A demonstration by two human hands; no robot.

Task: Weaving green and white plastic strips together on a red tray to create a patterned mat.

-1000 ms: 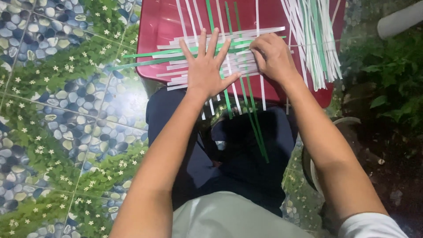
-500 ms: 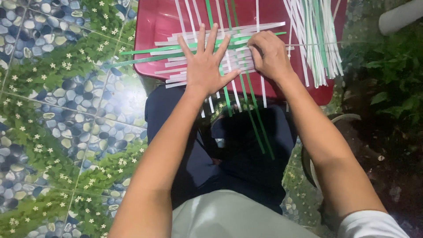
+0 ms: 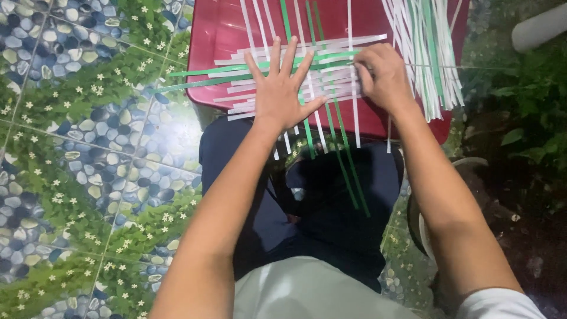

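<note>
Weave barely started, your hands pinning the strips on the red tray

Your left hand [image 3: 283, 94] lies flat, fingers spread, on the woven patch [image 3: 331, 77] atop the red tray [image 3: 218, 35]; your right hand [image 3: 384, 74] is curled shut on a crossing strip beside it; a few rows interlaced, loose strip bundle [image 3: 431, 53] just right of that grip unused

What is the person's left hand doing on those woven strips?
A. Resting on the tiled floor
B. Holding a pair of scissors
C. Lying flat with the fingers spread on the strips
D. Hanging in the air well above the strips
C: the left hand lies palm down, fingers fanned out, on the crossed white and green strips over the red tray.
</note>
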